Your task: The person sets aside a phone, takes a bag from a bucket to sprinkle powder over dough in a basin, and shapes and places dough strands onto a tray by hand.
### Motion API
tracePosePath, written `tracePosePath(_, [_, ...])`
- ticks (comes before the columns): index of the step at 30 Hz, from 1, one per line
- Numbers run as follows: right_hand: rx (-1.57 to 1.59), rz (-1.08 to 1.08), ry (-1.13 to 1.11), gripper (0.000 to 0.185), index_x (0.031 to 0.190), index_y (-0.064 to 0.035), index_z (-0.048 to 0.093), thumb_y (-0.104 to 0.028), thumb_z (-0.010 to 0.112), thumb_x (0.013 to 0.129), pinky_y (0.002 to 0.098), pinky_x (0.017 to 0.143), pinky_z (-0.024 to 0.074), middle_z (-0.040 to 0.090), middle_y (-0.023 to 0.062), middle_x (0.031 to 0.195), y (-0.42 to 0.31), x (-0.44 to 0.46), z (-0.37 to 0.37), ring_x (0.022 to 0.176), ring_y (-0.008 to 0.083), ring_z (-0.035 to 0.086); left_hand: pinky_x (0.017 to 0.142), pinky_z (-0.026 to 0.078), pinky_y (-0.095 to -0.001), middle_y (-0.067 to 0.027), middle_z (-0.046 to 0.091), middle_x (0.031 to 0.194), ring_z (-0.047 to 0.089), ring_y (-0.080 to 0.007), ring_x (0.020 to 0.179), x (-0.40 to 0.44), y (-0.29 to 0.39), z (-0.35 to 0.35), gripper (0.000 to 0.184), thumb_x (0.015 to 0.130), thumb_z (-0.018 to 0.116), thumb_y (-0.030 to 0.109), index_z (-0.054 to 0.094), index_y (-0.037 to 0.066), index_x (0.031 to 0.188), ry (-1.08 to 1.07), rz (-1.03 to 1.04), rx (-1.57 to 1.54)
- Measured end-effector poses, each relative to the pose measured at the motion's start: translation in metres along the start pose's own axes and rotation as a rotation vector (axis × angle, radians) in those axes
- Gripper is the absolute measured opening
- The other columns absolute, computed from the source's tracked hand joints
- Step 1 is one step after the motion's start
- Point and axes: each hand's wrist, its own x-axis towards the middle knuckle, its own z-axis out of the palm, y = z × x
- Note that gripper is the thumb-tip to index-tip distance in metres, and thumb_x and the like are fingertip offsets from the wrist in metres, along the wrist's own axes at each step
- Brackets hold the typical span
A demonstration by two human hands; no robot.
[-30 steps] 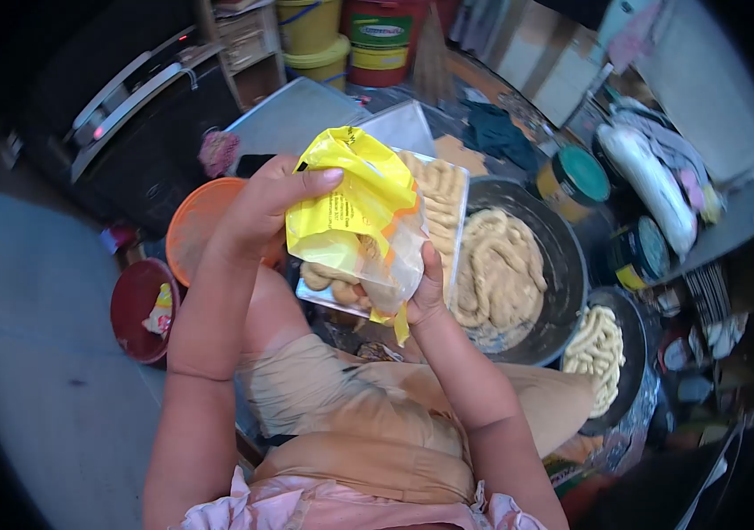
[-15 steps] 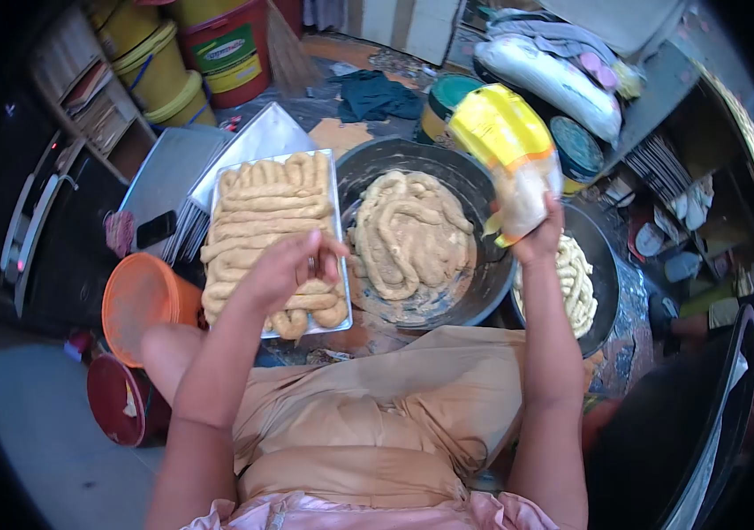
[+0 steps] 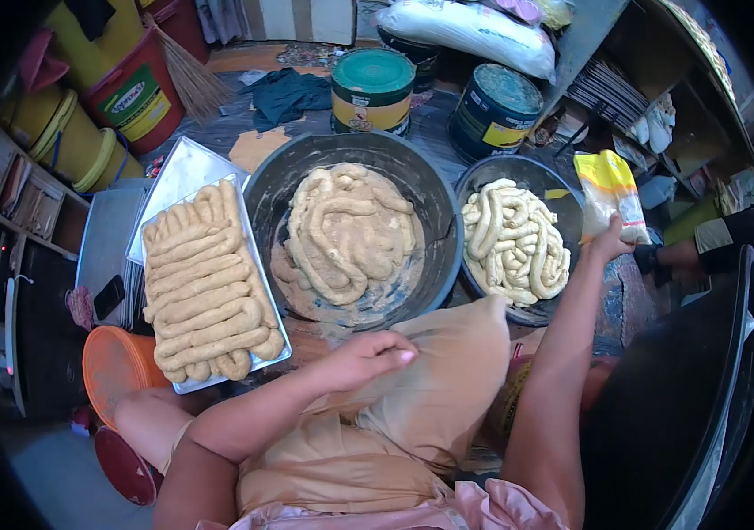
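Observation:
My right hand (image 3: 606, 241) grips the lower end of a yellow-topped, partly clear plastic bag (image 3: 611, 190) with pale contents, out beyond the right basin. Over my lap, my left hand (image 3: 370, 358) is loosely closed, thumb against the fingers, with nothing visible in it. In front of it is a large black basin (image 3: 437, 190) holding coiled dough ropes (image 3: 350, 230) among brownish powder. To the left, a metal tray (image 3: 281, 352) bears rows of coated dough ropes (image 3: 204, 291). Paler dough ropes (image 3: 514, 238) fill a smaller black basin (image 3: 469, 181) at right.
Lidded tubs (image 3: 372, 84) and a dark tub (image 3: 493, 110) stand behind the basins. An orange bucket (image 3: 116, 371) is at left near my knee, below a phone (image 3: 109, 297). A large black container (image 3: 659, 389) rises at right. Someone's leg (image 3: 721, 243) shows at the far right.
My right hand has carried the bag right and lower, from above the basins to past the smaller one. The left hand has moved from over the tray to my lap. The view has shifted right.

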Motion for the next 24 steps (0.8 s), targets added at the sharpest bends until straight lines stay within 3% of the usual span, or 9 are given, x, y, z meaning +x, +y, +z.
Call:
tracePosePath(1, [0.018, 0.083, -0.004, 0.073, 0.134, -0.0009, 0.021, -0.001, 0.066, 0.078, 0.0423, 0.089, 0.0535, 0.045, 0.0198, 0.129, 0.006, 0.011, -0.007, 0.110, 0.0296, 0.056, 0.077, 0.046, -0.0288, -0.0033, 0.062, 0.089, 0.057, -0.0148, 0.083, 0.011, 0.008, 0.008, 0.029, 0.096, 0.056, 0.029, 0.063, 0.002, 0.106, -0.003, 0.055, 0.033])
tracePosePath(4, [-0.030, 0.052, 0.016, 0.071, 0.134, -0.0004, 0.023, 0.000, 0.066, 0.077, 0.0426, 0.089, 0.0531, 0.045, 0.0205, 0.128, 0.020, 0.028, -0.022, 0.110, 0.0300, 0.056, 0.075, 0.046, -0.0315, -0.0098, 0.062, 0.088, 0.058, -0.0188, 0.081, 0.050, 0.048, 0.026, 0.029, 0.095, 0.057, 0.028, 0.062, 0.001, 0.103, 0.005, 0.164, 0.307])
tracePosePath(6, [-0.034, 0.095, -0.031, 0.070, 0.133, 0.0003, 0.024, -0.001, 0.066, 0.078, 0.0425, 0.090, 0.0522, 0.045, 0.0211, 0.129, 0.030, 0.037, -0.029, 0.111, 0.0309, 0.055, 0.079, 0.047, -0.0314, -0.0120, 0.063, 0.095, 0.060, -0.0164, 0.090, 0.083, 0.074, 0.046, 0.033, 0.095, 0.057, 0.030, 0.061, -0.001, 0.106, 0.016, 0.302, 0.237])
tracePosePath(8, [-0.074, 0.074, -0.002, 0.069, 0.133, 0.0013, 0.025, -0.003, 0.066, 0.077, 0.0422, 0.091, 0.0513, 0.045, 0.0218, 0.129, 0.034, 0.041, -0.031, 0.112, 0.0318, 0.055, 0.079, 0.047, -0.0359, -0.0138, 0.062, 0.093, 0.061, -0.0244, 0.089, 0.116, 0.096, 0.071, 0.032, 0.092, 0.058, 0.030, 0.061, -0.001, 0.101, 0.004, 0.398, 0.241])
tracePosePath(11, [-0.176, 0.009, 0.110, 0.072, 0.133, 0.0039, 0.025, -0.007, 0.068, 0.076, 0.0411, 0.092, 0.0499, 0.045, 0.0239, 0.128, 0.034, 0.037, -0.027, 0.113, 0.0337, 0.054, 0.079, 0.046, -0.0412, -0.0147, 0.061, 0.092, 0.061, -0.0316, 0.088, 0.153, 0.096, 0.106, 0.027, 0.089, 0.059, 0.027, 0.062, 0.001, 0.097, -0.063, 0.566, 0.532])
tracePosePath(15, [-0.187, 0.028, 0.056, 0.072, 0.133, 0.0039, 0.024, -0.008, 0.067, 0.077, 0.0417, 0.091, 0.0496, 0.044, 0.0243, 0.128, 0.038, 0.051, -0.027, 0.112, 0.0334, 0.054, 0.077, 0.045, -0.0432, -0.0134, 0.063, 0.093, 0.061, -0.0310, 0.091, 0.178, 0.037, 0.112, 0.023, 0.087, 0.058, 0.028, 0.062, 0.007, 0.095, 0.011, 0.538, 0.934])
tracePosePath(18, [-0.022, 0.115, 0.071, 0.071, 0.133, 0.0036, 0.023, -0.008, 0.066, 0.078, 0.0422, 0.091, 0.0497, 0.044, 0.0242, 0.129, 0.042, 0.059, -0.023, 0.111, 0.0337, 0.055, 0.077, 0.046, -0.0436, -0.0134, 0.065, 0.094, 0.063, -0.0303, 0.091, 0.183, 0.037, 0.100, 0.025, 0.087, 0.057, 0.029, 0.063, 0.007, 0.096, -0.429, 0.100, 1.256])
tracePosePath(21, [0.059, 0.246, 0.266, 0.072, 0.133, 0.0029, 0.020, -0.010, 0.065, 0.078, 0.0460, 0.088, 0.0514, 0.042, 0.0253, 0.129, 0.039, 0.065, -0.015, 0.109, 0.0363, 0.055, 0.077, 0.048, -0.0437, -0.0133, 0.067, 0.094, 0.065, -0.0298, 0.090, 0.190, 0.033, 0.091, 0.027, 0.088, 0.057, 0.031, 0.063, 0.007, 0.098, -0.224, 0.169, 1.278])
tracePosePath(24, [0.023, 0.257, 0.392, 0.072, 0.132, 0.0027, 0.016, -0.012, 0.064, 0.080, 0.0487, 0.085, 0.0534, 0.041, 0.0264, 0.129, 0.039, 0.072, -0.015, 0.106, 0.0381, 0.057, 0.076, 0.049, -0.0440, -0.0133, 0.067, 0.093, 0.065, -0.0307, 0.088, 0.190, 0.033, 0.090, 0.027, 0.088, 0.056, 0.031, 0.062, 0.006, 0.097, -0.271, 0.137, 1.292])
